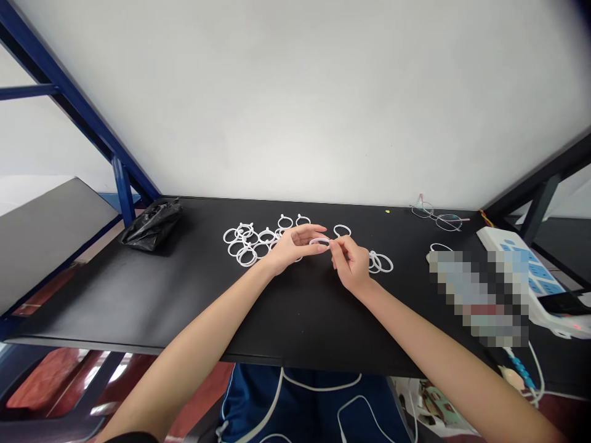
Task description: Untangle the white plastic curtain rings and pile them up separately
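Both my hands meet over the middle of the black table, with a white ring (319, 241) between them. My left hand (295, 245) curves its thumb and fingers around the ring's left side. On the other side, my right hand (349, 259) pinches the ring's right end with thumb and forefinger. Left of my hands lies a cluster of white rings (248, 255) with small knobs, partly hidden behind my left hand. One white ring (342, 231) lies just beyond my hands. To the right of my right hand, a few more white rings (383, 263) overlap each other.
A crumpled black plastic bag (154, 224) lies at the table's left end. Eyeglasses (436, 216) rest at the back right. A white power strip (530, 271) and a blurred-out object (480, 301) with a cable take up the right side. A white wall stands behind.
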A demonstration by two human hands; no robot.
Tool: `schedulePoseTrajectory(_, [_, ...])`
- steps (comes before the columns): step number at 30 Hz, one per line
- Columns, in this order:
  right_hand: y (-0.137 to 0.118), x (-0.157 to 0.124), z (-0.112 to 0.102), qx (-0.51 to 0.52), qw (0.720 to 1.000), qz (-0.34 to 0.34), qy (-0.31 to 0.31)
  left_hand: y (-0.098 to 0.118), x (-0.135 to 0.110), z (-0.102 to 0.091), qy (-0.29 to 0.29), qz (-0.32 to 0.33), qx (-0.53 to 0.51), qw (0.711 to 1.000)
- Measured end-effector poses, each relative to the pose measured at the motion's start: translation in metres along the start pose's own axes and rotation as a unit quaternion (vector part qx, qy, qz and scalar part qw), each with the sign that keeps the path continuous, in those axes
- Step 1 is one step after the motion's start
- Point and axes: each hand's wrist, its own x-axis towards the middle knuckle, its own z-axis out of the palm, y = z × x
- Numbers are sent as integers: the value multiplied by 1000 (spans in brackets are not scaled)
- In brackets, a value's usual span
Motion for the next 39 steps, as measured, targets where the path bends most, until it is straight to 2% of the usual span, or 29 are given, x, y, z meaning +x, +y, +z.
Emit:
schedulePoseTrajectory(4, [-4,-4,3,9,1000,6,24,-6,-2,17,6,6,45,999])
schedulePoseTrajectory(7, [-3,-7,6,12,1000,0,9,-9,-5,26,50,67,96,992])
schedulePoseTrajectory(11, [-2,-8,7,-1,999,-23,-30,-7,-8,25,71,137,199,968])
schedulePoseTrajectory(15, [-2,-7,4,-15,997,-65,-43,-3,-11,21,103,166,259,946])
schedulePoseTrajectory(18, [-3,-6,4,-29,994,-85,-54,-2,-11,20,122,185,264,939])
schedulePoseTrajectory(23, [-7,-4,6,-41,992,-69,-98,-5,-11,18,139,201,266,933])
schedulePoseTrajectory(27, [-10,-5,7,-48,989,-74,-115,-8,-13,18,161,242,269,918])
schedulePoseTrajectory(32, [-12,-8,9,-51,990,-68,-110,-9,-15,24,195,250,270,909])
schedulePoseTrajectory(39, [-13,-10,10,-34,992,-84,-92,-9,-17,27,203,262,255,908])
